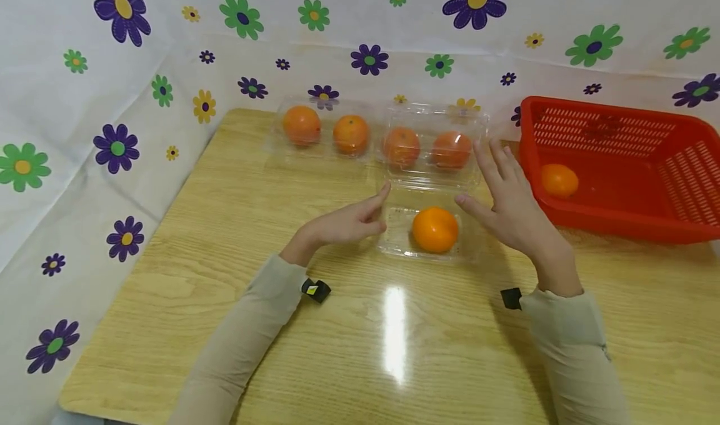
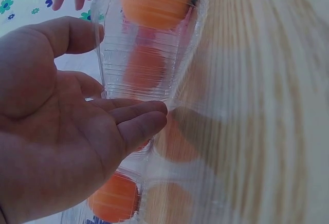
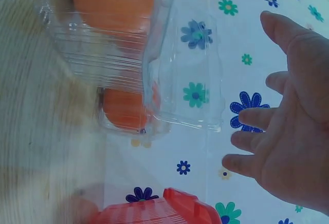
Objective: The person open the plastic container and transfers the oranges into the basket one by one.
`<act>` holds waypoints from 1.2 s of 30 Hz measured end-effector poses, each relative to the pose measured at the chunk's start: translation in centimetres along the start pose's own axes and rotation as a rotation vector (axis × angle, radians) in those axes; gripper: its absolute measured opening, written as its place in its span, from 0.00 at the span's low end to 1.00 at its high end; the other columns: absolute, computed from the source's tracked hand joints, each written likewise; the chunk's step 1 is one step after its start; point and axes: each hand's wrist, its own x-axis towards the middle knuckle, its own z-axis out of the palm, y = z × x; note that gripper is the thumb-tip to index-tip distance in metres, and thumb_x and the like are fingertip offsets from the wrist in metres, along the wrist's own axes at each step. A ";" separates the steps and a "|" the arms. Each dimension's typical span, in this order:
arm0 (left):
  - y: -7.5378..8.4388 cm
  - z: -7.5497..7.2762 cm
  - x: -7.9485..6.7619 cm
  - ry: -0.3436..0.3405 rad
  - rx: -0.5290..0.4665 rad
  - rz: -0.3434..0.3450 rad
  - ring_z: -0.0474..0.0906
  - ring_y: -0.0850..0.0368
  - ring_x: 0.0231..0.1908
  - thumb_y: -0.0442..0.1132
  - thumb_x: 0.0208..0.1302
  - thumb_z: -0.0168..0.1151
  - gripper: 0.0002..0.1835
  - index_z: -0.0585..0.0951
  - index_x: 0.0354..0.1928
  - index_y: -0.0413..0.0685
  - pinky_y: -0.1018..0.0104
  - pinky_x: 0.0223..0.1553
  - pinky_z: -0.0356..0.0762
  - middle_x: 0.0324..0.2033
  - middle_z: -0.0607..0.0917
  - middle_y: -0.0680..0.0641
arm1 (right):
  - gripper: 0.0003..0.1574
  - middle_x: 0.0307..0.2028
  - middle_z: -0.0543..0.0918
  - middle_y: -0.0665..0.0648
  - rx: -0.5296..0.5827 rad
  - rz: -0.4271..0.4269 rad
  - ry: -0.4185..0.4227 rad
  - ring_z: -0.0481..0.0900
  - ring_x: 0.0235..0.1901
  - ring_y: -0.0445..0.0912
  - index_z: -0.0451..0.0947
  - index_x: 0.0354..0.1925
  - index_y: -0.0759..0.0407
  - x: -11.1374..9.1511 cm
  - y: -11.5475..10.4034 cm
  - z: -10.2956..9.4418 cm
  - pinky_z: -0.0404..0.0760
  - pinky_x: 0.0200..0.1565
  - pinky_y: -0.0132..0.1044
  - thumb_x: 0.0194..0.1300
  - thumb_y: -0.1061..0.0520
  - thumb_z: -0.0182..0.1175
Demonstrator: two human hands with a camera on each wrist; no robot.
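A clear plastic box [image 1: 396, 245] with its lid [image 3: 172, 100] raised sits at the middle of the table, one orange [image 1: 435, 230] in its right half. Beside the box's left end is my left hand [image 1: 350, 222], index finger extended and the fingers held loosely; in the left wrist view the fingertips come right at the clear plastic wall. My right hand [image 1: 513, 209] hovers off the right end, palm toward the box and fingers spread. Nothing is in its grasp. In the right wrist view it shows apart from the lid.
Behind the box, two more clear boxes stand in a row by the flowered cloth [image 1: 337, 37], holding oranges [image 1: 351, 134]. A red plastic basket [image 1: 624, 222] with an orange [image 1: 559, 181] inside stands at the right. The wooden table's [image 1: 185, 275] left edge borders the cloth.
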 end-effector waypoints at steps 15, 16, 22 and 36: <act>-0.3 -0.1 -0.5 -0.023 -0.014 -0.015 0.44 0.52 0.71 0.43 0.72 0.48 0.42 0.31 0.74 0.55 0.60 0.70 0.44 0.73 0.33 0.51 | 0.56 0.74 0.42 0.55 0.014 0.010 -0.233 0.43 0.71 0.61 0.35 0.74 0.34 -0.8 -1.2 1.4 0.56 0.62 0.65 0.61 0.36 0.59; -0.3 0.0 -0.4 -0.023 -0.014 -0.016 0.46 0.53 0.71 0.43 0.72 0.48 0.42 0.31 0.73 0.56 0.60 0.70 0.45 0.73 0.33 0.51 | 0.56 0.74 0.43 0.56 0.009 0.005 -0.245 0.44 0.71 0.61 0.36 0.74 0.35 -0.8 -1.3 1.4 0.57 0.62 0.65 0.61 0.37 0.60; -0.1 0.0 -0.1 -0.014 0.006 0.006 0.56 0.49 0.66 0.43 0.72 0.48 0.42 0.30 0.73 0.56 0.56 0.69 0.49 0.73 0.34 0.50 | 0.55 0.74 0.47 0.59 -0.036 -0.054 -0.276 0.48 0.70 0.62 0.43 0.75 0.42 -1.0 -1.7 1.7 0.58 0.63 0.62 0.59 0.40 0.63; 0.0 0.1 0.2 -0.022 0.009 0.020 0.43 0.53 0.71 0.43 0.71 0.49 0.44 0.29 0.73 0.54 0.59 0.70 0.44 0.73 0.31 0.49 | 0.43 0.61 0.69 0.62 -0.027 -0.137 -0.301 0.71 0.56 0.56 0.63 0.67 0.56 -1.0 -1.8 3.3 0.71 0.58 0.52 0.58 0.47 0.67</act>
